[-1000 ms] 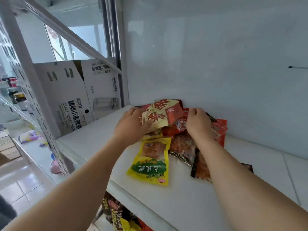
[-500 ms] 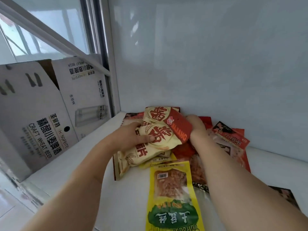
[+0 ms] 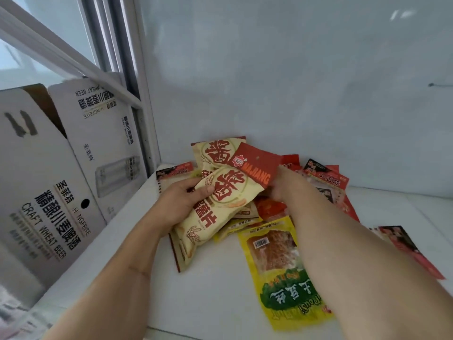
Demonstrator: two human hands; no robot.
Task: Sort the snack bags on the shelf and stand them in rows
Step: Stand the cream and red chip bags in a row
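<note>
The snack bags lay in a loose heap at the back left corner of the white shelf [image 3: 220, 290], against the wall. The left hand [image 3: 180, 204] gripped a cream bag [image 3: 220, 204] printed with large red characters and wheat ears, thumb curled across its face, tilted above the pile. A second cream bag [image 3: 215, 150] of the same design sat just behind it. The right hand [image 3: 284, 185] was blurred; it touched a red header card [image 3: 257, 168] reading "MAJIANG", but whether it pinched the card could not be told. A yellow pouch [image 3: 282, 266] with a clear window, barcode and green label lay flat nearest the onlooker. Red packets [image 3: 328, 182] were spread to the right. Left of the shelf stood a white carton [image 3: 49, 192] marked "CRAFT WHEAT BEER".
</note>
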